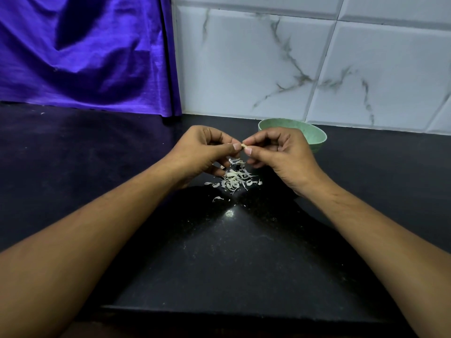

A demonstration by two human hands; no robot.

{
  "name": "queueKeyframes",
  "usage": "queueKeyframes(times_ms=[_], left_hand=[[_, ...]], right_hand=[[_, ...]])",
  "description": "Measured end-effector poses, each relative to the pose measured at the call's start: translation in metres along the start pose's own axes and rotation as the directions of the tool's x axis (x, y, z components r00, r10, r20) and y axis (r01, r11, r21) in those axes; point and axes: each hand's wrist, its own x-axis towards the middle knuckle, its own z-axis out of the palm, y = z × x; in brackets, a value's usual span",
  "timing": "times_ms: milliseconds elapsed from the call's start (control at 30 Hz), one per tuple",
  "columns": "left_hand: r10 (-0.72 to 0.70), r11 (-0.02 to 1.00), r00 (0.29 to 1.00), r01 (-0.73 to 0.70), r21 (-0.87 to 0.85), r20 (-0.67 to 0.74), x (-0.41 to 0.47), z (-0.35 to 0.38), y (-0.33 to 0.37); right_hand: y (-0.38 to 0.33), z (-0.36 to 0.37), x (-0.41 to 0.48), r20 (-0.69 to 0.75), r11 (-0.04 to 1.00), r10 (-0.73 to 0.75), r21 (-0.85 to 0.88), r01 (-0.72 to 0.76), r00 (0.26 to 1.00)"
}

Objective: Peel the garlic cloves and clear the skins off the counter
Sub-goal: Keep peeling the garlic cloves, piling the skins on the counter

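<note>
Together, two hands, left hand and right hand, pinch one garlic clove.

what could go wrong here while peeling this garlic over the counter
1. The garlic clove is tiny and pinched only between the fingertips of the left hand and right hand; it might slip and drop into the skins below.
2. The skins lie loose on the black counter, some already strayed from the pile; a sweep of an arm could scatter them.
3. The green bowl sits right behind the right hand and could get nudged.
</note>
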Motion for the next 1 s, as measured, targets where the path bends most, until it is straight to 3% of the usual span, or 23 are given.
queueKeyframes(times_ms=[233,400,633,767,933,1000], left_hand=[[0.005,0.999,1.0,-0.005,0.041,0.001,-0.001,-0.001,0.001],[0.077,0.988,0.994,-0.066,0.139,-0.076,-0.001,0.002,-0.004],[0.066,0.989,0.982,-0.041,0.144,-0.175,0.0,0.007,-0.004],[0.029,0.999,0.988,-0.022,0.047,-0.15,0.001,0.01,-0.001],[0.021,0.986,0.995,-0.005,0.167,-0.093,0.0,0.01,-0.006],[0.036,0.981,0.995,-0.016,0.195,-0.095,0.0,0.007,-0.008]], right_hand=[[0.0,-0.001,-0.001,0.02,1.0,-0.023,-0.018,0.023,1.0],[0.001,0.002,-0.005,0.027,0.999,-0.027,-0.038,0.028,0.999],[0.0,0.008,-0.005,0.038,1.0,-0.011,-0.027,0.012,0.999],[-0.002,0.01,-0.005,0.001,0.989,0.029,0.144,-0.029,1.0],[-0.011,0.012,-0.002,0.023,0.854,0.135,0.505,-0.129,0.991],[-0.013,0.006,-0.001,0.023,0.822,0.15,0.553,-0.137,0.988]])
